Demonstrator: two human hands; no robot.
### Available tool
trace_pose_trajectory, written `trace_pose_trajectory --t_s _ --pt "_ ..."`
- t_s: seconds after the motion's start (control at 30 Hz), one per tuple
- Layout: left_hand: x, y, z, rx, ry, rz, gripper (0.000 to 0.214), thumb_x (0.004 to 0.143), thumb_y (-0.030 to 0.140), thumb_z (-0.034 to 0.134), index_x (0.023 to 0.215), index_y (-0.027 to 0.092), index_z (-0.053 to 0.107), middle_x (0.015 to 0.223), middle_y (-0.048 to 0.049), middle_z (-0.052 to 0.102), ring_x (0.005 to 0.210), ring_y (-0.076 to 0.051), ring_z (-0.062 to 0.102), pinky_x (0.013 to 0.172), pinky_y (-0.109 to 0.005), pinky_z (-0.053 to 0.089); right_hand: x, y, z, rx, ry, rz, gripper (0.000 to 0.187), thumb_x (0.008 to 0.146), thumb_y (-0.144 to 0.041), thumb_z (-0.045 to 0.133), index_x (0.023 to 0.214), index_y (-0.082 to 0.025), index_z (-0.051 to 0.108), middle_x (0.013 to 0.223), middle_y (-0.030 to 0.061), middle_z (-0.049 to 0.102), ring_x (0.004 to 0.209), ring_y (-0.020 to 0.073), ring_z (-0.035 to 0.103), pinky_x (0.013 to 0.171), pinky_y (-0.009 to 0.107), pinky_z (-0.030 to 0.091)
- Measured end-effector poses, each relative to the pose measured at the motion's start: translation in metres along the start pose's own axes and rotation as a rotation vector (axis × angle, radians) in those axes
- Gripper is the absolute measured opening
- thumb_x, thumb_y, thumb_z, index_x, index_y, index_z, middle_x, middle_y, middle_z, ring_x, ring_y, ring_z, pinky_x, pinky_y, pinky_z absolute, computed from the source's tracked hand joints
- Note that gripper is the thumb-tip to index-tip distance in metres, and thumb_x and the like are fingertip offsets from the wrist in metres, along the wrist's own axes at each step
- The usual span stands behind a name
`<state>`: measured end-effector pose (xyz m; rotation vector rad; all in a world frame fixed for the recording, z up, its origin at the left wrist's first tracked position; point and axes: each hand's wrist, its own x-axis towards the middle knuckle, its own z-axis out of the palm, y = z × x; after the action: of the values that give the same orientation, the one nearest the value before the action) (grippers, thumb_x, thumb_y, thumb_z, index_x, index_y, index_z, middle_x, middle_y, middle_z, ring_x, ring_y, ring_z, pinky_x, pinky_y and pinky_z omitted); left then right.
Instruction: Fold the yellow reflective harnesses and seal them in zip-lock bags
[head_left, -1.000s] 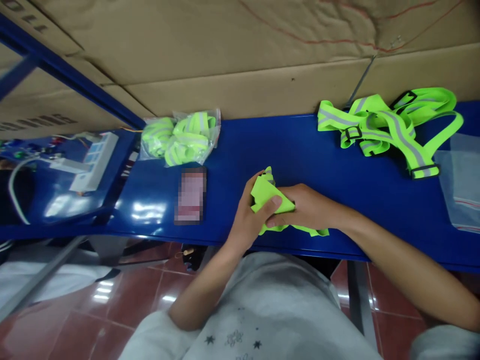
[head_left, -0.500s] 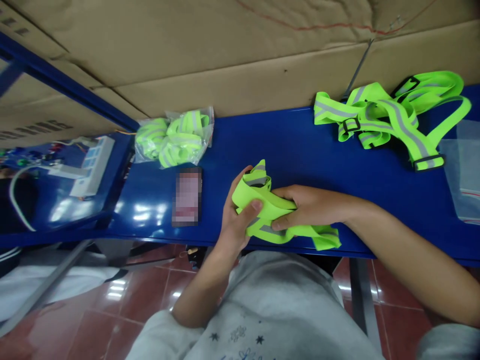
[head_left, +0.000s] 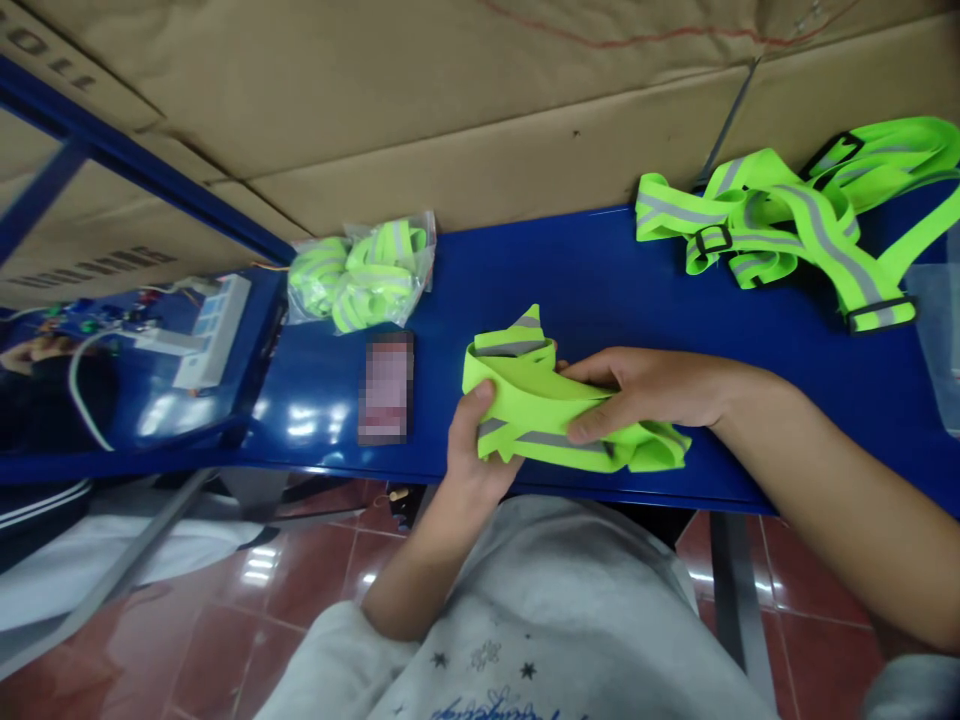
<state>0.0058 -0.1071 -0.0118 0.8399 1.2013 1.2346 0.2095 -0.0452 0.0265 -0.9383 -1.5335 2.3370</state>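
Between my two hands is a folded bundle of neon yellow-green reflective strap (head_left: 540, 390) with grey stripes. My left hand (head_left: 476, 450) grips its left end, thumb on top and fingers hidden beneath. From the right, my right hand (head_left: 637, 395) pinches the bundle with the thumb on the near side. A loose strap end pokes out under my right palm, and a pointed fold stands up at the far left. Further back on the right lies a loose heap of similar reflective straps (head_left: 810, 225) with black buckles.
A blue table (head_left: 517, 255) runs along a cardboard wall (head_left: 480, 120). Clear bags of folded straps (head_left: 375, 275) lie at the back left, near a blurred-out phone (head_left: 386, 388). Further left are a white power strip (head_left: 217, 330) and a co-worker's hand (head_left: 41, 350). Clear plastic bags (head_left: 937, 340) lie far right.
My left thumb has shifted to the bundle's left edge, and the bundle is spread wider and flatter. My right hand has moved slightly right and away from me. The view has shifted a little.
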Motion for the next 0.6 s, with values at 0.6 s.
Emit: trace_pose_trajectory --t_s 0.6 --pt "0.010 -0.005 0.001 -0.331 0.031 -0.213 0.051 0.085 0.070 0.059 0.106 0.027 0.073 0.107 -0.0096 0.074 0.127 -0.034 0.061 0.087 -0.042 0.063 0.016 0.011 0.011 -0.458 0.536 -0.629 0.041 0.097 -0.061 0.060 0.093 -0.022 0.047 0.079 -0.0040 0.050 0.065 0.0099 0.042 0.058 0.025 0.032"
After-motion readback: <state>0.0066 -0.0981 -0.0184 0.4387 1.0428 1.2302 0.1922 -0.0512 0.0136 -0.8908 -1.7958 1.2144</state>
